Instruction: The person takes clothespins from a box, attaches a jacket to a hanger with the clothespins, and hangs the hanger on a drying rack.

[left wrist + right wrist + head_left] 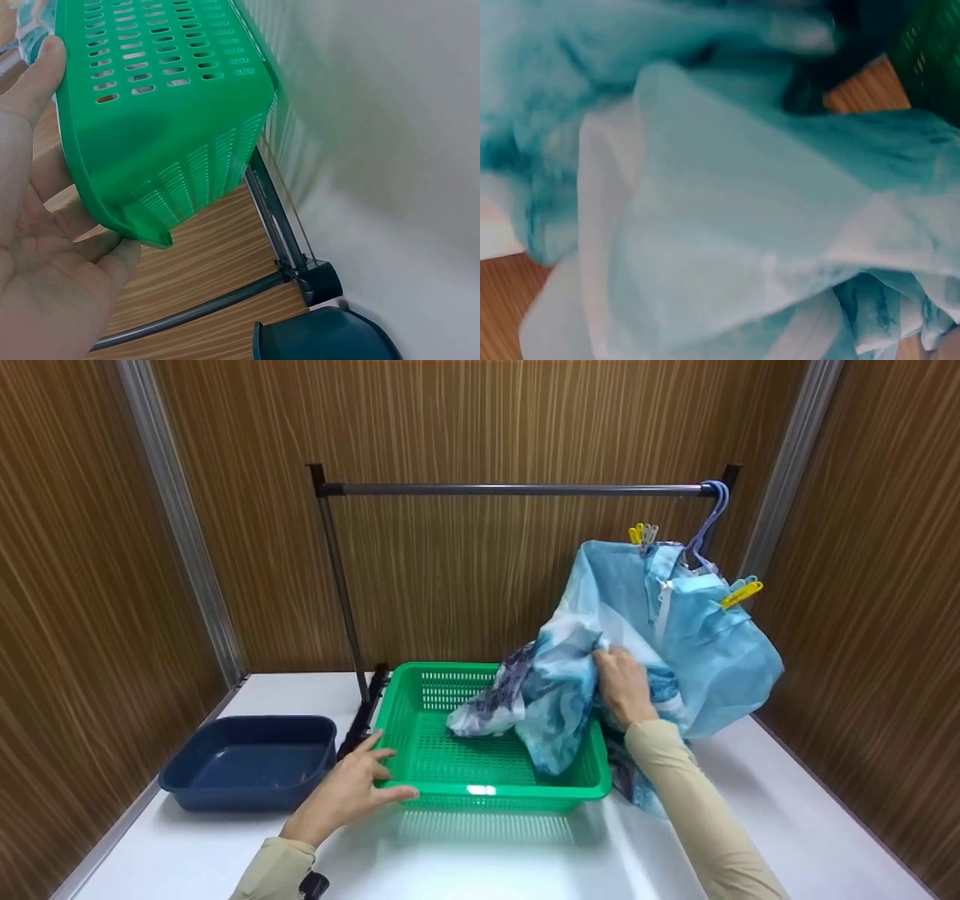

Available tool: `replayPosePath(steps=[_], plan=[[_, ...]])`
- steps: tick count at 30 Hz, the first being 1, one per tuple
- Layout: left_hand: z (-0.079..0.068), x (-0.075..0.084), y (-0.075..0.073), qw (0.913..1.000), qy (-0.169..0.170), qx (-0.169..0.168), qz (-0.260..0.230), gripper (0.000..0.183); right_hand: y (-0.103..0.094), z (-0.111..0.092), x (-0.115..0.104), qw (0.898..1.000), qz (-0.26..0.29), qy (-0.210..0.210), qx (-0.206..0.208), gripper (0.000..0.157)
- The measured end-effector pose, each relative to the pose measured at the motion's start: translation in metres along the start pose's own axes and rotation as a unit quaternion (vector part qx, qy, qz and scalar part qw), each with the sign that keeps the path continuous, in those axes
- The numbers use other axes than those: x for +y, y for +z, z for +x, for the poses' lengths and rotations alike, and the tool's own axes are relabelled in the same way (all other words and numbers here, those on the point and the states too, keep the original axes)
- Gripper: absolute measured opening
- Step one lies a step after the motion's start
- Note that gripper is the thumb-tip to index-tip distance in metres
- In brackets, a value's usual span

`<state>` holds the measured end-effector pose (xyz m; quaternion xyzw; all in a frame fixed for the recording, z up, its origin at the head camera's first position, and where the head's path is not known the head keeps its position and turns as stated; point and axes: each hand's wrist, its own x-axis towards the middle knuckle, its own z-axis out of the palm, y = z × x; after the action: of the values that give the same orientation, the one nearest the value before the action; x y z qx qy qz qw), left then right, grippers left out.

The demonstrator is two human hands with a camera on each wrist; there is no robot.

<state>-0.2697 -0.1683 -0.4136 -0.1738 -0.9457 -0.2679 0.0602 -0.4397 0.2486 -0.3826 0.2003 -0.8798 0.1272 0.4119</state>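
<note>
A light-blue garment (690,622) with a white zipper and darker printed folds hangs from a purple hanger (709,525) at the rack's right end. Yellow and grey clothespins (643,535) clip its top, and a yellow clothespin (741,595) is at its right. My right hand (624,682) grips a bunched fold of the cloth; in the right wrist view, cloth (720,202) fills most of the picture. The lower cloth droops into a green basket (495,791). With fingers spread, my left hand (352,791) rests at the basket's front left corner, thumb and fingertips touching the rim (97,206).
A dark blue basin (247,799) stands left of the basket. Behind the basket, the rack's bar (517,490) runs across on a thin left post (341,577) with a black foot (364,712). Wood-patterned walls (450,585) enclose the white table (420,862).
</note>
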Motion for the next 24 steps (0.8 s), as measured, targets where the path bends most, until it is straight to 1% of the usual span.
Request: replayPosePath(steps=[2, 6, 9, 11, 13, 16, 18, 20, 22, 24], plan=[[0.0, 0.0, 0.0, 1.0, -0.004, 0.0, 0.0, 0.063, -0.007, 0.006, 0.008, 1.0, -0.013, 0.008, 0.019, 0.015], [0.001, 0.001, 0.001, 0.9999, -0.011, 0.0, 0.002, 0.063, -0.023, 0.017, 0.028, 0.997, -0.053, 0.023, 0.056, 0.013], [0.001, 0.0, 0.0, 0.9999, -0.012, 0.002, 0.002, 0.062, -0.031, 0.018, 0.041, 0.995, -0.076, 0.035, 0.058, 0.014], [0.001, 0.0, 0.0, 0.9999, -0.009, 0.004, 0.004, 0.062, -0.031, 0.014, 0.046, 0.995, -0.083, 0.038, 0.042, 0.015], [0.001, -0.001, 0.0, 0.9999, -0.007, 0.005, 0.006, 0.062, -0.028, 0.007, 0.049, 0.995, -0.09, 0.036, 0.022, 0.016], [0.001, -0.002, 0.0, 0.9999, -0.003, 0.008, 0.008, 0.062, -0.016, -0.008, 0.05, 0.995, -0.099, 0.023, -0.005, 0.018], [0.002, -0.002, 0.0, 0.9999, -0.004, 0.007, 0.008, 0.062, -0.007, -0.019, 0.049, 0.995, -0.091, 0.02, -0.02, 0.017], [0.002, -0.002, 0.001, 0.9999, -0.006, 0.008, 0.005, 0.063, 0.001, -0.03, 0.047, 0.997, -0.063, 0.03, -0.037, 0.017], [0.003, -0.002, 0.002, 0.9999, -0.01, 0.006, 0.001, 0.063, 0.006, -0.039, 0.045, 0.996, -0.021, 0.053, -0.064, 0.016], [0.003, -0.002, 0.002, 0.9999, -0.012, 0.004, -0.001, 0.063, 0.008, -0.043, 0.044, 0.989, 0.028, 0.086, -0.114, 0.018]])
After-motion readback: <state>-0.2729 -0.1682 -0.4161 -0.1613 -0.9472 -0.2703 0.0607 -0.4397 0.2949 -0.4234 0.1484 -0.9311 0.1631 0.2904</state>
